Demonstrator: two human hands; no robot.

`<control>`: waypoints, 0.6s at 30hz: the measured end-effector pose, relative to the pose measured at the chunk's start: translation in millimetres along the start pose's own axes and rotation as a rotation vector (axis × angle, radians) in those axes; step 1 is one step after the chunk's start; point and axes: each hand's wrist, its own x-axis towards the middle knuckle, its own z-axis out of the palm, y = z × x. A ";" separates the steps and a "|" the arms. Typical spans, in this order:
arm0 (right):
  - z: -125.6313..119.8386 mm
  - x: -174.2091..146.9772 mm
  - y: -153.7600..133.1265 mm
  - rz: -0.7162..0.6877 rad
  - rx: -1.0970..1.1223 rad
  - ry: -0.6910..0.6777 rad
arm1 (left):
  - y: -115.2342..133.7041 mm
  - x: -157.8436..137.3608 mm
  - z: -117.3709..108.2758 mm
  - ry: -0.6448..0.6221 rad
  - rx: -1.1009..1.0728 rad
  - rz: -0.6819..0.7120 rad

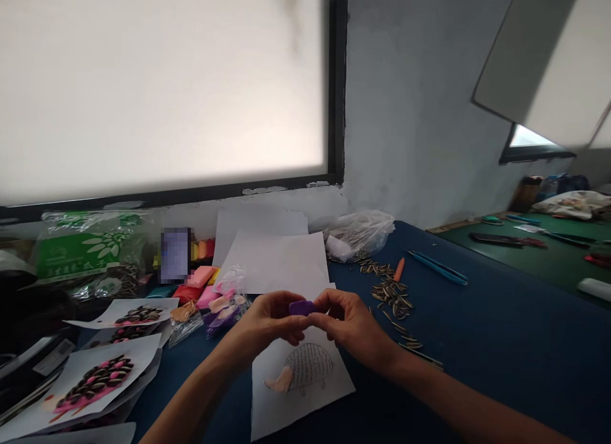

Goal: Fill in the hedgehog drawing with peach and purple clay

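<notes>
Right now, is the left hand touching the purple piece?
Touching. The head view shows the left hand with its thumb along the lower edge of the purple piece, no gap visible between them.

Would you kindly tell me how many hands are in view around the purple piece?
2: the left hand at the left end of the purple piece, and the right hand at its right end; no other hands show.
</notes>
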 end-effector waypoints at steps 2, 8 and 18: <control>-1.0 0.4 1.8 -0.007 -0.015 0.014 | -1.0 0.3 0.2 -0.023 0.014 -0.016; -0.1 -1.1 -4.1 -0.035 -0.044 0.016 | -1.7 1.3 0.1 -0.073 0.049 -0.037; -1.0 0.5 -4.0 -0.044 -0.042 0.016 | 0.8 -0.1 -7.6 -0.136 0.099 -0.079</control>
